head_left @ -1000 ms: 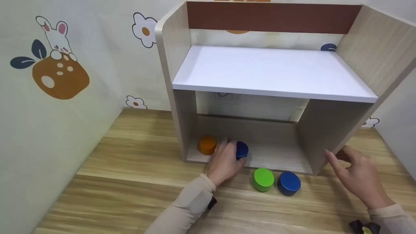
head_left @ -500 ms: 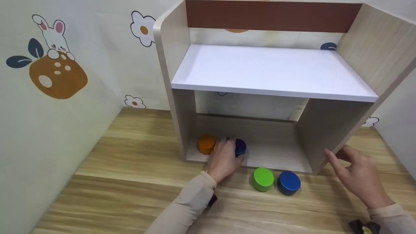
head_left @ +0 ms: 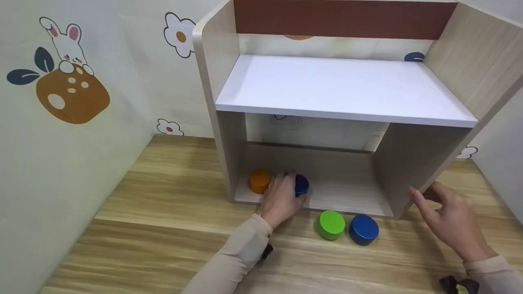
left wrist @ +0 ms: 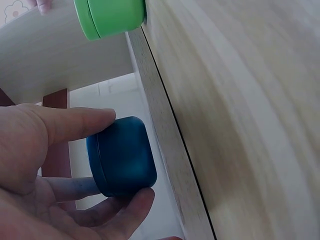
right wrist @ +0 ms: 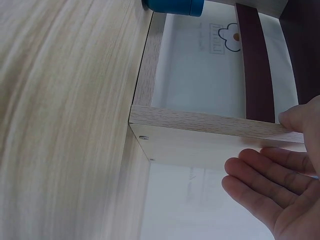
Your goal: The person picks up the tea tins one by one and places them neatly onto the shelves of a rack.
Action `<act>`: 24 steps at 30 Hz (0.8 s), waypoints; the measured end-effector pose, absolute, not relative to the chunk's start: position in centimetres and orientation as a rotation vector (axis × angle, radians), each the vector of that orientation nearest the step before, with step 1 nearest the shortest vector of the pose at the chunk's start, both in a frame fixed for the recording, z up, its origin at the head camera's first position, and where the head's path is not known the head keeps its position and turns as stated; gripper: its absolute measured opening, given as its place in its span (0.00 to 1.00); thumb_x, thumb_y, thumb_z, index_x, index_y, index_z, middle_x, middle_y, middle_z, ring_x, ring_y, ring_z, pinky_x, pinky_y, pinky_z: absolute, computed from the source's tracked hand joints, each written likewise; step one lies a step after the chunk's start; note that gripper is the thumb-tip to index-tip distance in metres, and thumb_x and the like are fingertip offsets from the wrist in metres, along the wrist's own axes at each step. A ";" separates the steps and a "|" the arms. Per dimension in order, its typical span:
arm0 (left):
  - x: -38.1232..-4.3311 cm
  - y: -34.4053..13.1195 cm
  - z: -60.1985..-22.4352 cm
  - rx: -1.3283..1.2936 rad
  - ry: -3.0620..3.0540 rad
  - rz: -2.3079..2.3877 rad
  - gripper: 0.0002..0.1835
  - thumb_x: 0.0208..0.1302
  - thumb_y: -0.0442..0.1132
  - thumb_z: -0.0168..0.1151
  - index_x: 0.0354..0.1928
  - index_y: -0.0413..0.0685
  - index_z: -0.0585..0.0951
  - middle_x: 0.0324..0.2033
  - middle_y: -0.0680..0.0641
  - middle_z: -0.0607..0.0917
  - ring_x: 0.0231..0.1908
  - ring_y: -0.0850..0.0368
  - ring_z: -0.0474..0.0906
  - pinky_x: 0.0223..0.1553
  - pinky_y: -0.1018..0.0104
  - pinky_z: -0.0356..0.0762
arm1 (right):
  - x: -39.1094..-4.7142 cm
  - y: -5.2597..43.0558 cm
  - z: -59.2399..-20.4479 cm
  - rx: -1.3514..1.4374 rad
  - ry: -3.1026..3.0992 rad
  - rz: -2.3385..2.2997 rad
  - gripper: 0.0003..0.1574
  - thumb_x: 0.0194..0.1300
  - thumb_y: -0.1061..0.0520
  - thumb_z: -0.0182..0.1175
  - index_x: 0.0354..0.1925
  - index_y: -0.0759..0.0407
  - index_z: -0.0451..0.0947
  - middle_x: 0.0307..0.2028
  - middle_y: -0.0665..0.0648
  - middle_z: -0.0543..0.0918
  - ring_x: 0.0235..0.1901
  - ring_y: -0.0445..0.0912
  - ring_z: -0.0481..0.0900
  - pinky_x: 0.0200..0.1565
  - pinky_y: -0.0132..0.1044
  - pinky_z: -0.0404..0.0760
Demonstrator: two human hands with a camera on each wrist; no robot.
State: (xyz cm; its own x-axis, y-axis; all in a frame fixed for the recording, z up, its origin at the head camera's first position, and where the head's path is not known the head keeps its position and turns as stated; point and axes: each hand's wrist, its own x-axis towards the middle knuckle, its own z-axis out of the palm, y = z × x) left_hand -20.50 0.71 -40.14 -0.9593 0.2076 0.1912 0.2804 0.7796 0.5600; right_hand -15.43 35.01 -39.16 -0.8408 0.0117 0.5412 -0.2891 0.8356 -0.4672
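Low inside the shelf unit (head_left: 347, 87), the left hand (head_left: 282, 200) grips a blue cylinder (head_left: 302, 184); an orange cylinder (head_left: 260, 181) sits near its left wall (head_left: 232, 151), a green cylinder (head_left: 331, 224) and second blue cylinder (head_left: 363, 229) just before its front; the right hand (head_left: 454, 222), fingers loosely extended, touches its right panel (head_left: 421, 163)

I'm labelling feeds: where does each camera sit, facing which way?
Head: worn on the head, facing forward, down at the wood-grain shelf; shows left hand, right hand.
Left wrist: worn there, facing left fingers around a glossy blue cylinder.
Right wrist: worn there, facing right fingers by the shelf's edge.
Head and left wrist share the lime-green cylinder.
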 end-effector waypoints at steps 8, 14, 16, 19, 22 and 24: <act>-20.6 0.5 -40.4 -0.392 -2.848 -0.956 0.25 0.60 0.41 0.74 0.57 0.39 0.80 0.51 0.37 0.80 0.52 0.39 0.78 0.52 0.46 0.79 | -15.4 35.0 -39.1 0.182 -2.502 0.734 0.13 0.66 0.57 0.68 0.42 0.68 0.81 0.38 0.71 0.87 0.34 0.54 0.88 0.30 0.11 0.67; -20.7 0.4 -40.5 -0.405 -2.836 -0.963 0.26 0.58 0.40 0.75 0.57 0.38 0.80 0.50 0.37 0.80 0.52 0.40 0.78 0.53 0.48 0.79 | -15.4 35.0 -39.1 0.190 -2.498 0.738 0.12 0.67 0.58 0.68 0.40 0.68 0.81 0.38 0.72 0.87 0.37 0.68 0.86 0.30 0.10 0.66; -20.8 0.5 -40.6 -0.396 -2.848 -0.964 0.26 0.59 0.41 0.74 0.58 0.38 0.80 0.51 0.37 0.80 0.53 0.40 0.78 0.54 0.48 0.78 | -15.4 34.9 -39.1 0.193 -2.489 0.740 0.12 0.66 0.58 0.68 0.40 0.67 0.81 0.38 0.70 0.87 0.35 0.60 0.88 0.31 0.10 0.67; -20.9 0.5 -40.5 -0.376 -2.866 -0.949 0.27 0.60 0.41 0.74 0.59 0.39 0.80 0.52 0.37 0.80 0.53 0.41 0.78 0.53 0.48 0.79 | -15.4 34.9 -39.2 0.205 -2.472 0.761 0.10 0.65 0.58 0.69 0.39 0.66 0.82 0.36 0.68 0.88 0.34 0.36 0.84 0.33 0.11 0.68; -20.9 0.5 -40.5 -0.360 -2.875 -0.932 0.27 0.60 0.42 0.73 0.59 0.40 0.80 0.52 0.37 0.81 0.53 0.41 0.78 0.52 0.48 0.79 | -15.4 35.0 -39.2 0.218 -2.454 0.786 0.09 0.65 0.59 0.69 0.39 0.65 0.82 0.35 0.67 0.88 0.35 0.19 0.72 0.34 0.11 0.69; -20.9 0.6 -40.5 -0.353 -2.879 -0.925 0.27 0.60 0.42 0.74 0.59 0.40 0.80 0.52 0.37 0.81 0.53 0.41 0.79 0.52 0.48 0.79 | -15.4 35.0 -39.2 0.223 -2.449 0.785 0.09 0.65 0.59 0.69 0.39 0.65 0.82 0.35 0.67 0.88 0.35 0.18 0.71 0.34 0.11 0.69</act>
State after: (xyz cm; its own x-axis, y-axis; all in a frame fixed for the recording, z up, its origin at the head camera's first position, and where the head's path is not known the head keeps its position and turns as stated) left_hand -20.93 0.56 -40.48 -0.9685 0.1895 0.1618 0.2483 0.7890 0.5620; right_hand -15.42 34.96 -39.23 -0.8331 0.0101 0.5530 -0.3133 0.8154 -0.4868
